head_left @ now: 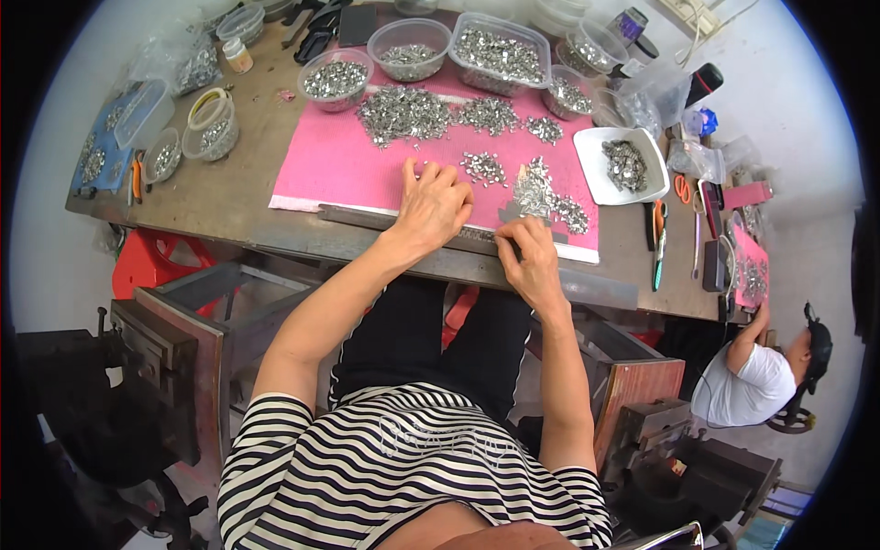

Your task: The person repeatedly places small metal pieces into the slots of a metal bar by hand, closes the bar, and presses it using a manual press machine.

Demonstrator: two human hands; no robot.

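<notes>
Here, the left hand [433, 203] curled, the right hand [532, 260] narrowed, their hold indiscernible; the long dark metal bar [474, 240] lay beside the right fingertips.

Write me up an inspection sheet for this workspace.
Surface: brown worktable, partly covered by a rectangular pink mat.
Job's things: small silvery metal pieces heaped on the mat, with more in clear plastic tubs and a square white dish; long dark metal bar along the mat's near edge.
Clutter: small white bottle at upper left; orange-handled scissors at right.
Hands: left hand curled near the bar; right hand with fingertips together at it; grasp unclear.
Cables: thin pale cable at upper right.
Surroundings: co-worker in a white shirt at right; red plastic stool at left.
</notes>
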